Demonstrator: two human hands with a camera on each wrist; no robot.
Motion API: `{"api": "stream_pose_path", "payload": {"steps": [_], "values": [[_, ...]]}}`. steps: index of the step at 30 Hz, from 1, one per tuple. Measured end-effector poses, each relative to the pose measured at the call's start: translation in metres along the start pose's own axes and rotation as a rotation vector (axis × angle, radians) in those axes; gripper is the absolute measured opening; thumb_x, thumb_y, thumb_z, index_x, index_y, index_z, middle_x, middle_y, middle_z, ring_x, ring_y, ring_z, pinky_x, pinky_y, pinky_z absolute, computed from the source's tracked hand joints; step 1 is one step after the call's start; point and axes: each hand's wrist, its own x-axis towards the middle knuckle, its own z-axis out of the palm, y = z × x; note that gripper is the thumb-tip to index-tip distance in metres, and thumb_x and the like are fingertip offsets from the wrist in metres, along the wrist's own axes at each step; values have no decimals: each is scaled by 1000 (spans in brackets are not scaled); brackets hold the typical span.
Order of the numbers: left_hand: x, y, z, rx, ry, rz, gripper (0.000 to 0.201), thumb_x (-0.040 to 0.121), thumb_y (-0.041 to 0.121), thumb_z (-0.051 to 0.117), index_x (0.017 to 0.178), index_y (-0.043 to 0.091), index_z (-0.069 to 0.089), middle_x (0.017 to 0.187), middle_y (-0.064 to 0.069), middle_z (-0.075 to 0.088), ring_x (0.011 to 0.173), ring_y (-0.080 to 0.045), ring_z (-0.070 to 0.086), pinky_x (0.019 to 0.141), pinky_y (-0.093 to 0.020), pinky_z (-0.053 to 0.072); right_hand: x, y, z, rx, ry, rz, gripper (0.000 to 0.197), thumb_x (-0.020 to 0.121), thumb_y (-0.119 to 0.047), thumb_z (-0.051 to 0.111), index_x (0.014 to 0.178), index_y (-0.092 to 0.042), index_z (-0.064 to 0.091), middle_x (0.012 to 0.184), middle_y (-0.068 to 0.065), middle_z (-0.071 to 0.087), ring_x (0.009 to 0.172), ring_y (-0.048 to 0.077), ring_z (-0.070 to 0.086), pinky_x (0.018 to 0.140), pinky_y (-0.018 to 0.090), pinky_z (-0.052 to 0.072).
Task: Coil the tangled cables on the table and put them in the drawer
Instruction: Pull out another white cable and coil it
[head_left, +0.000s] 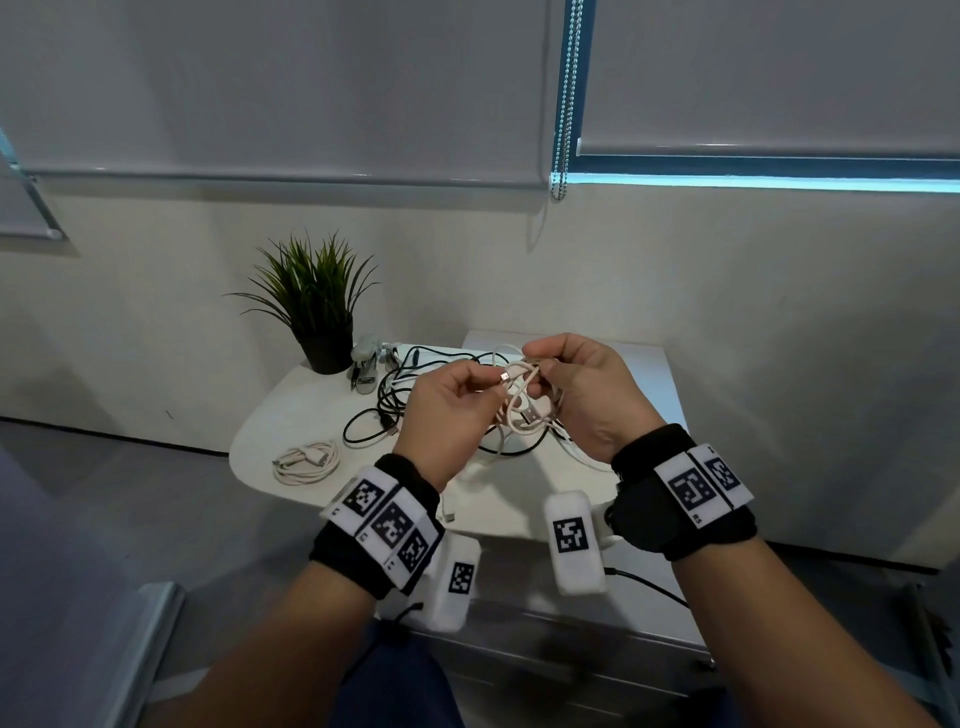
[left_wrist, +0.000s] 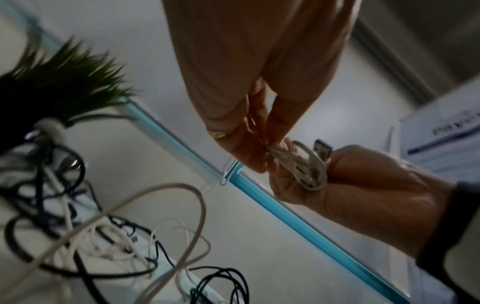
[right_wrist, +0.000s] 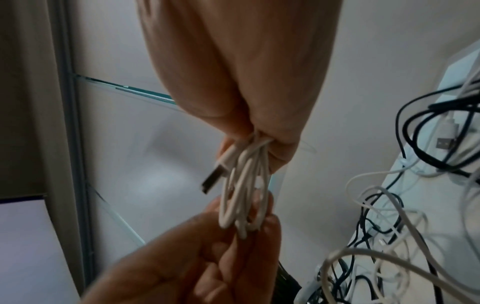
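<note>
Above the table I hold a white USB cable (head_left: 519, 402) gathered into loops between both hands. My right hand (head_left: 543, 366) grips the bundle (right_wrist: 246, 185), and a USB plug (right_wrist: 211, 181) sticks out beside it. My left hand (head_left: 488, 382) pinches the cable's free end, which carries a small plug, next to the loops (left_wrist: 306, 164). Another white cable (head_left: 306, 460) lies coiled on the table's left front. A tangle of black and white cables (head_left: 395, 397) lies on the white table (head_left: 280, 405) under my hands.
A potted plant (head_left: 317, 306) and a stapler (head_left: 363, 366) stand at the table's back left. A white box (head_left: 644, 374) sits at the back right. A grey drawer unit (head_left: 571, 654) is below the table's front edge. The wall and blinds are close behind.
</note>
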Motion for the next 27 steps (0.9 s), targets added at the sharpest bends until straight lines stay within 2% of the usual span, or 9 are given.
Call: {"api": "stream_pose_path", "payload": {"steps": [1, 3, 5, 6, 9, 13, 19, 23, 27], "values": [[-1, 2, 1, 58, -4, 30, 12, 82, -6, 62, 80, 5, 66, 73, -8, 69, 66, -18, 62, 68, -32, 53, 1, -1, 1, -28, 3, -6, 32, 94, 11, 35, 81, -7, 58, 68, 11, 54, 45, 9, 48, 47, 24, 42], [-1, 6, 0, 133, -24, 64, 1, 81, 2, 66, 81, 3, 67, 71, -8, 69, 64, -15, 62, 67, -28, 52, 1, -3, 2, -64, -4, -10, 33, 94, 11, 34, 81, -7, 58, 67, 10, 54, 45, 10, 49, 46, 23, 42], [0, 8, -2, 232, -26, 93, 8, 77, 9, 73, 76, 9, 65, 66, -1, 69, 57, -7, 63, 61, -20, 51, 1, -3, 3, -81, -19, -5, 32, 94, 11, 33, 82, -7, 57, 67, 10, 56, 43, 8, 51, 43, 19, 41], [1, 8, -2, 270, -24, 102, 11, 76, 10, 75, 73, 14, 64, 66, 1, 69, 56, -6, 63, 61, -21, 52, 0, -3, 3, -85, -27, -2, 32, 94, 10, 34, 82, -8, 57, 68, 9, 57, 43, 8, 52, 42, 18, 41], [6, 6, -5, 335, -33, 104, 14, 77, 10, 73, 71, 17, 63, 70, -6, 70, 62, -16, 67, 66, -32, 56, 1, -1, 2, -92, -39, 0, 33, 93, 11, 35, 84, -9, 59, 70, 10, 57, 46, 10, 50, 45, 20, 42], [7, 2, -8, 328, -34, 135, 17, 79, 8, 70, 71, 19, 60, 69, -12, 67, 60, -21, 64, 64, -36, 55, 1, 0, 1, -27, -43, -10, 28, 93, 13, 38, 89, -5, 59, 72, 14, 57, 46, 10, 54, 47, 18, 46], [11, 0, -17, 284, 48, 216, 18, 86, 7, 63, 78, 23, 58, 69, 0, 64, 60, -6, 61, 60, -20, 53, 2, 2, -2, 72, -91, 6, 19, 90, 9, 49, 99, -5, 59, 83, 12, 63, 70, 18, 63, 68, 29, 55], [15, -5, -26, 320, 88, 244, 22, 87, 7, 61, 78, 27, 56, 70, 5, 63, 62, -2, 60, 65, -21, 53, 3, 7, 1, 31, -108, 42, 21, 86, 11, 55, 100, -4, 59, 79, 13, 61, 62, 17, 60, 57, 23, 54], [13, -11, -35, 258, 87, 174, 19, 90, 7, 57, 76, 20, 54, 65, 2, 61, 59, -8, 56, 62, -25, 48, 8, 13, 8, 40, -85, 37, 21, 83, 14, 57, 93, -4, 62, 69, 5, 66, 56, 11, 61, 57, 20, 53]]}}
